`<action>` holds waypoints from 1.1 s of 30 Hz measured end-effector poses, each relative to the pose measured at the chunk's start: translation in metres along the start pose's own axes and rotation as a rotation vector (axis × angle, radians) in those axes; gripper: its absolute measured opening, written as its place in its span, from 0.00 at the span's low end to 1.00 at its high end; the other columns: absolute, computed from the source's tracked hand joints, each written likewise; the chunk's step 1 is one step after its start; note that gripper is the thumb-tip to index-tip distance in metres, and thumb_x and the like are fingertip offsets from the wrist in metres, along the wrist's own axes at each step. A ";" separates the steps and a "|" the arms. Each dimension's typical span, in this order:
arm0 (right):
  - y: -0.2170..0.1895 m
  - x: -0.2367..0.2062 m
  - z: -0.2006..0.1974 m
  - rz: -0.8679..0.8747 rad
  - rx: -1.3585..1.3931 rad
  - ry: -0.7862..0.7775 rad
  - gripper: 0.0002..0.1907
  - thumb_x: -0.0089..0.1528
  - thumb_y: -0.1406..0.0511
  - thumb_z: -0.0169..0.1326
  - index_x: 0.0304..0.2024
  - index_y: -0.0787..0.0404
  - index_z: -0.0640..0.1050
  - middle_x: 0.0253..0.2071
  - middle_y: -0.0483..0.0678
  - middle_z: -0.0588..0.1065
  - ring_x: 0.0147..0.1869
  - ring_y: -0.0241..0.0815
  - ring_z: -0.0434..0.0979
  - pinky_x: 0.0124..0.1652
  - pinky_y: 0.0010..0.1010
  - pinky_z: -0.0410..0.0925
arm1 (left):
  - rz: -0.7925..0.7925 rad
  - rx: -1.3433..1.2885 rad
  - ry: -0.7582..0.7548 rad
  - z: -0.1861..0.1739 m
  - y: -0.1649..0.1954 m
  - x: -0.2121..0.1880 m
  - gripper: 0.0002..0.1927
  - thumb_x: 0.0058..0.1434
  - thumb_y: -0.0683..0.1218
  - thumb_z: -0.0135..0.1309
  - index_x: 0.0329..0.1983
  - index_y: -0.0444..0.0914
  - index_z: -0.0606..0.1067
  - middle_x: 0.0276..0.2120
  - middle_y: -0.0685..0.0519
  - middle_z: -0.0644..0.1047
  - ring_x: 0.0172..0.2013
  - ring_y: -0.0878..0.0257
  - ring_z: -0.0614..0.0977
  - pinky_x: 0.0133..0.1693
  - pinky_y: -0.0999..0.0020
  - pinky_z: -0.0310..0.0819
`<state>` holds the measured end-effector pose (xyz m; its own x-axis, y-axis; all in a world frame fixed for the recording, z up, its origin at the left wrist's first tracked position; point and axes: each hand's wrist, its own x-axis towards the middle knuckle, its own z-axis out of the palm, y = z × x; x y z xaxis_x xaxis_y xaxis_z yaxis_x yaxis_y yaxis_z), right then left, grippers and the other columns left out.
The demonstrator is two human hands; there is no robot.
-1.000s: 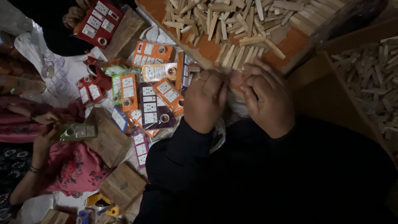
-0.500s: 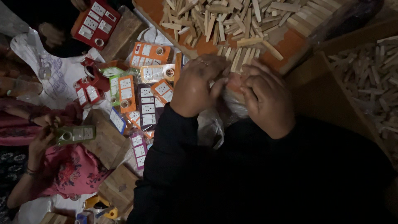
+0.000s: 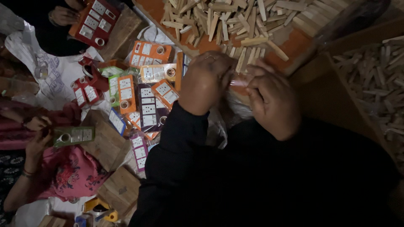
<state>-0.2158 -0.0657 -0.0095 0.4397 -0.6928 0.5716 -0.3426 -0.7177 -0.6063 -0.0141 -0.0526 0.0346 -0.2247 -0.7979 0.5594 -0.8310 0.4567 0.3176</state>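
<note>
Seen from above, the person's left hand (image 3: 206,82) and right hand (image 3: 271,101) are curled together, pinching a small clear plastic wrapper (image 3: 239,80) between their fingertips, just below an orange tray (image 3: 294,44) heaped with pale wooden sticks (image 3: 219,19). The flimsy wrapper could slip or tear in that tight pinch. Left of the tray lie flat orange, purple and red packets (image 3: 149,103); farther left, another person's hand holds a green packet (image 3: 73,135).

left hand (image 3: 206,82) and right hand (image 3: 271,101) curled close together, fingers (image 3: 252,77) pinched.
</note>
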 end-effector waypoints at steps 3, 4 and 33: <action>0.001 -0.002 -0.001 0.021 -0.004 -0.018 0.04 0.69 0.70 0.52 0.41 0.66 0.71 0.56 0.63 0.77 0.69 0.67 0.74 0.66 0.52 0.67 | -0.021 -0.035 -0.044 0.004 0.003 0.004 0.09 0.59 0.39 0.63 0.43 0.34 0.80 0.39 0.46 0.81 0.44 0.50 0.83 0.49 0.56 0.77; 0.002 -0.001 -0.002 0.019 0.013 -0.013 0.04 0.68 0.71 0.51 0.41 0.66 0.70 0.56 0.63 0.77 0.69 0.66 0.74 0.67 0.52 0.67 | -0.023 0.004 -0.033 0.006 0.006 0.006 0.09 0.58 0.38 0.63 0.42 0.34 0.80 0.38 0.46 0.81 0.43 0.49 0.83 0.47 0.55 0.77; -0.009 0.003 -0.007 0.058 0.044 -0.016 0.06 0.68 0.71 0.54 0.41 0.66 0.69 0.54 0.62 0.76 0.67 0.65 0.74 0.67 0.53 0.67 | -0.348 0.116 0.268 0.031 -0.066 0.030 0.07 0.58 0.40 0.60 0.33 0.31 0.76 0.30 0.40 0.80 0.29 0.47 0.82 0.31 0.55 0.76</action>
<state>-0.2168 -0.0616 0.0015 0.4337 -0.7317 0.5258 -0.3310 -0.6721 -0.6624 0.0183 -0.1194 0.0063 0.2045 -0.7593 0.6178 -0.8888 0.1205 0.4423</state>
